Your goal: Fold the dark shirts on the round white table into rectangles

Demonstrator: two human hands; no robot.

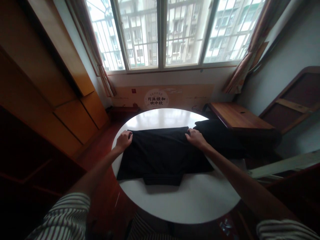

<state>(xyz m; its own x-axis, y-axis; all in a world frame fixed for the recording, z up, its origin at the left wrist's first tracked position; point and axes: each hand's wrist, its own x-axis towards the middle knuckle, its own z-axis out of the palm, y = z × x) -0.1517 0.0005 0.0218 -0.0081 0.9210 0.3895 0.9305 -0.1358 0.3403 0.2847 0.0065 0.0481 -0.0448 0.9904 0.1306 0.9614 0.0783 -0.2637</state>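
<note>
A black shirt (pixel 160 151) is spread on a round white table (pixel 185 203), with what looks like its collar (pixel 162 180) towards me. At its far left corner my left hand (pixel 124 140) is closed, fingers curled round the cloth edge. My right hand (pixel 196 137) grips the same far edge at the right corner. Between the two hands the edge runs nearly straight. More black cloth (pixel 216 136) lies right of my right hand, partly behind my forearm; I cannot tell what garment it is.
Beyond the table, a printed banner (pixel 160 96) stands below the window. A wooden desk (pixel 240 115) is at the right, close to the second black cloth. Orange-brown cabinets (pixel 77 123) line the left side, above a reddish floor (pixel 105 193).
</note>
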